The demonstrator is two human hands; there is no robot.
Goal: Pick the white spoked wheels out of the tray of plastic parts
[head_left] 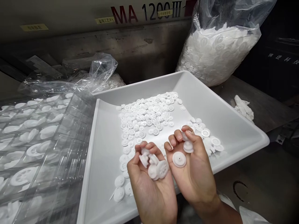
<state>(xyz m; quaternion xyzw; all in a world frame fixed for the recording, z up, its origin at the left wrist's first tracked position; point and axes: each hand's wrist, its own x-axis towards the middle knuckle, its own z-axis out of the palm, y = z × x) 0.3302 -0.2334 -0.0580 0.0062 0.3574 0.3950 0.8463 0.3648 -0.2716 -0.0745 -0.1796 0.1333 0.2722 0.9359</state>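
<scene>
Both palms face up, side by side, over the near side of a light grey tray [107,124]. Several white plastic gears [153,166] lie cupped in my left hand [151,183], its fingers curled around them. My right hand [191,165] has one flat white gear [179,159] on the palm and at least one more [188,146] between thumb and fingers. Beneath and beyond the hands, many loose white gears [149,109] are spread over the tray floor, with another group [205,133] to the right.
Stacked clear plastic trays [46,149] filled with white parts stand at the left. Crumpled clear film [100,68] lies behind them. At the back right is a large clear bag [215,49] full of white parts, with a white crumpled piece [244,108] near it.
</scene>
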